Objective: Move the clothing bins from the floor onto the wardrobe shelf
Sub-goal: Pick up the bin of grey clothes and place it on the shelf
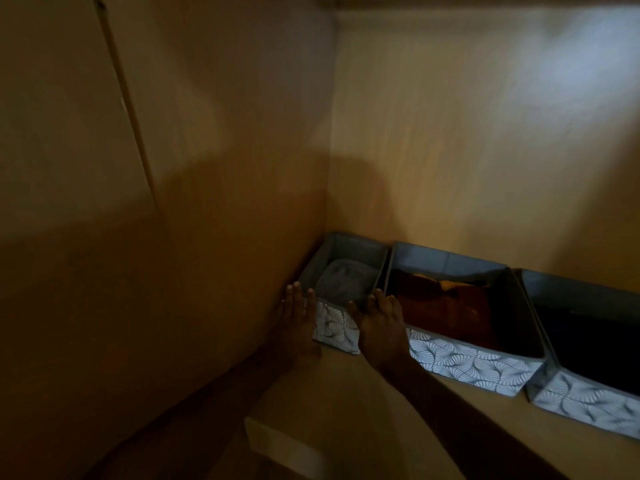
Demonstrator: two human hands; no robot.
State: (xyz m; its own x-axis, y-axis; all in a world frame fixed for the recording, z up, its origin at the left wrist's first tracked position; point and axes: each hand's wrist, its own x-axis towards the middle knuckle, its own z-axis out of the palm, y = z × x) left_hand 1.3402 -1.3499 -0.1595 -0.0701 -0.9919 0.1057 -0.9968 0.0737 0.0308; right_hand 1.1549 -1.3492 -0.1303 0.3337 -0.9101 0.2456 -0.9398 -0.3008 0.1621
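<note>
Both forearms extended over shelf [363,427], left hand [298,327] and right hand [379,327] flat, fingers apart, pressed against small corner bin [336,327], nothing clamped, two larger bins [471,365] lined alongside.

Inside a home wardrobe.
Wooden panel walls [467,133] meet in a corner beyond the fingertips [297,287]; three fabric bins [460,362] with folded clothes [446,306] stand on the shelf [346,410].

Bins [460,317] packed wall-to-wall along shelf [346,403]; side panel [207,237] blocks left; front strip clear.
</note>
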